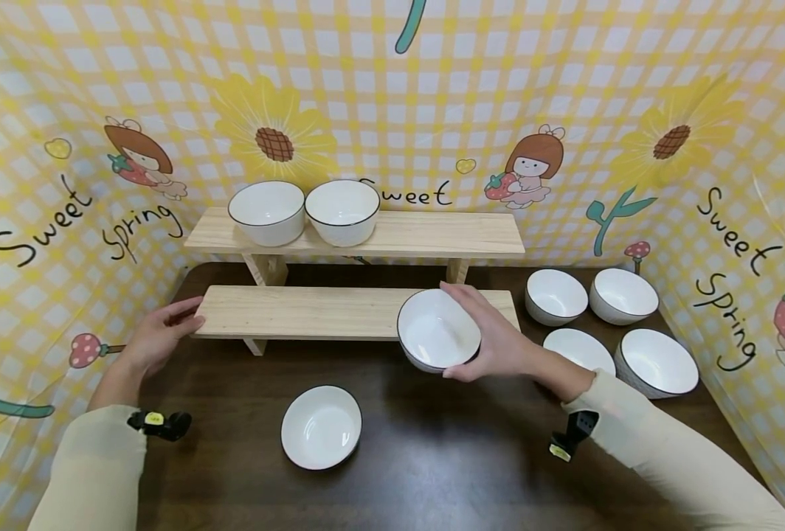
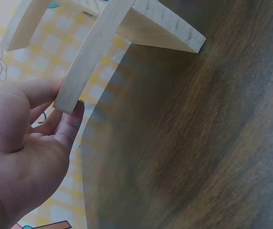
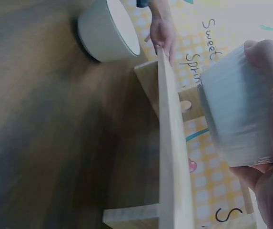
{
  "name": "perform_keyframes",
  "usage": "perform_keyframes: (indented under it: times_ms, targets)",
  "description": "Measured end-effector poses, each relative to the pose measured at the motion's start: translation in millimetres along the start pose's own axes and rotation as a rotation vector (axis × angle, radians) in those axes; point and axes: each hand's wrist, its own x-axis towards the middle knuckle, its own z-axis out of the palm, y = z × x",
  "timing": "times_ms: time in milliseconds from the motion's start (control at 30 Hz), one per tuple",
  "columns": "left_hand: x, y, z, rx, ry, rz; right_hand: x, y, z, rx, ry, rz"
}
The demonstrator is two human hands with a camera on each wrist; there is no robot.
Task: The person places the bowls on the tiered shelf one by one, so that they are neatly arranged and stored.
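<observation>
Left hand (image 1: pixel 150 341) pinches the lower shelf (image 1: pixel 313 311); right hand (image 1: pixel 501 341) grips a white bowl (image 1: pixel 435 328).

Surrounding a dark wooden table (image 1: pixel 220 479) on three sides with yellow-checked cloth (image 1: pixel 392 110), showing printed sunflowers (image 1: pixel 274 144) and lettering (image 1: pixel 415 195); reflecting pale light (image 1: pixel 426 428) below.

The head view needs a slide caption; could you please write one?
Left hand grips the lower shelf while the right hand holds a white bowl.

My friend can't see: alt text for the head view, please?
A person's right hand holds a white bowl by a two-tier wooden shelf; the left hand pinches its lower board. Two more bowls stand on top, five on the table.
</observation>
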Motion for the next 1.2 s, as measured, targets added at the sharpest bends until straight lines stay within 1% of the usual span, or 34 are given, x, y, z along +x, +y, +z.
perform_keyframes:
  times_ms: [233, 467, 733, 967, 1200]
  targets:
    - [-0.9, -0.3, -0.2, 0.001, 0.000, -0.004, 14.5, -1, -14, 0.004, -0.002, 0.043]
    - [-1.2, 1.0, 0.0, 0.009, -0.003, -0.019, 30.1, -2, -26, -0.034, 0.019, 0.036]
    - [-0.1, -0.1, 0.1, -0.004, 0.003, -0.023, 48.0, -1, -38, -0.006, 0.023, 0.083]
    - [1.4, -1.0, 0.6, -0.006, 0.002, -0.023, 60.5, -4, -46, 0.018, 0.021, 0.110]
    - [1.7, -1.6, 0.0, 0.000, 0.003, -0.027, 73.6, -7, -47, -0.013, 0.008, 0.112]
